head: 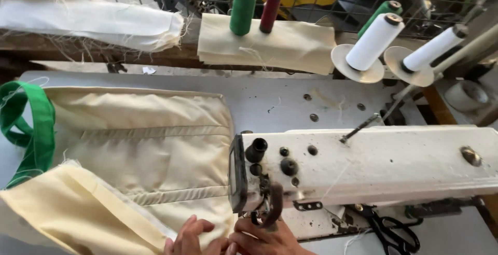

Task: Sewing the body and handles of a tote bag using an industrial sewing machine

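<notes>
Cream canvas bag (150, 146) stretches far-left from the white sewing machine head (363, 164), left hand (189, 239) flat, fingers released, right hand (267, 240) nearer the needle, grip unclear.

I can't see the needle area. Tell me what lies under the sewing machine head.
Cream fabric runs under the sewing machine head, with both hands beside it. The needle and plate are hidden by the head.

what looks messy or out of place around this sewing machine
Loose frayed threads trail off the folded cream cloth at the table's far edge, and paint is worn away on the sewing machine base near the scissors. Both hands rest on the cream bag, which lies flat.
</notes>
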